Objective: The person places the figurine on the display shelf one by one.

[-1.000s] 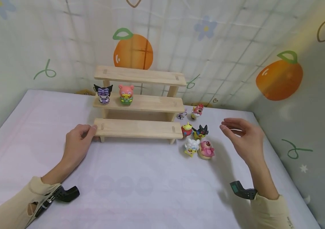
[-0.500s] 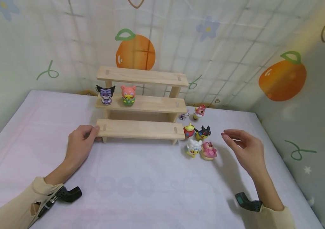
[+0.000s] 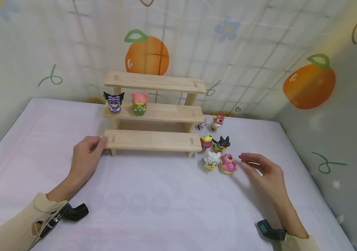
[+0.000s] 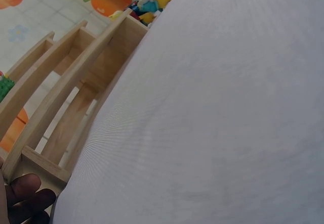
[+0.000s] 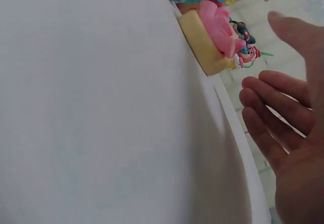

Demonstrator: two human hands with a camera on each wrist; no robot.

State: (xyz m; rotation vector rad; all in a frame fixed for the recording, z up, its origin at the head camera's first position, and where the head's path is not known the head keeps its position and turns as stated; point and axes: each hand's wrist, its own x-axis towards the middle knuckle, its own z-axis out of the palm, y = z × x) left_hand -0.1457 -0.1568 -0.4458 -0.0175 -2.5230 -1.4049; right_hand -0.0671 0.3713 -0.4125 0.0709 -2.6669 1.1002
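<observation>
A three-tier wooden display stand (image 3: 153, 141) stands on the table. My left hand (image 3: 85, 153) holds the left end of its lowest board, thumb at the top edge; in the left wrist view the fingers (image 4: 31, 204) curl by the board's end. My right hand (image 3: 264, 174) hovers just right of a pink bear figurine (image 3: 228, 163) with a tan base, fingers loosely bent and holding nothing. In the right wrist view, thumb and fingers stand apart beside the pink figurine (image 5: 218, 29). Next to it are a white-hatted figurine (image 3: 211, 160) and a black-eared yellow one (image 3: 222, 143).
On the middle tier stand a purple-and-black figurine (image 3: 114, 103) and a pink-hooded one (image 3: 139, 103). Right of the stand are a red figurine (image 3: 206, 142), a small grey one (image 3: 201, 124) and a red-topped one (image 3: 217, 121). A patterned curtain (image 3: 244, 69) hangs behind the white-covered table (image 3: 153, 209).
My right hand has come down and toward me, arriving beside the pink bear figurine. The left hand keeps its place on the stand, and the figurines have not moved.
</observation>
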